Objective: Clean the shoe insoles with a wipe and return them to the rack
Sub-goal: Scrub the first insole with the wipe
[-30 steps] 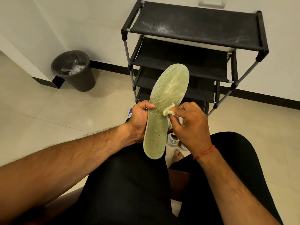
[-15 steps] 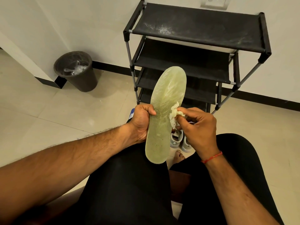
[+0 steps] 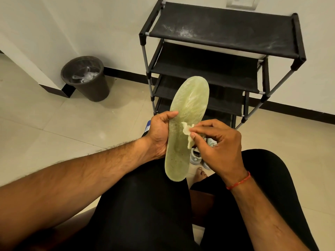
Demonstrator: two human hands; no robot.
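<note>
Above the lap, insole [image 3: 186, 113] stands toe-up.

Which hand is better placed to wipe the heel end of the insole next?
The right hand: it pinches the wipe against the insole, while the left hand grips the insole's edge.

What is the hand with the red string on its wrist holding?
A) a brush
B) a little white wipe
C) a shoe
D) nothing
B: the right hand pinches a small crumpled wipe against the green insole.
</note>
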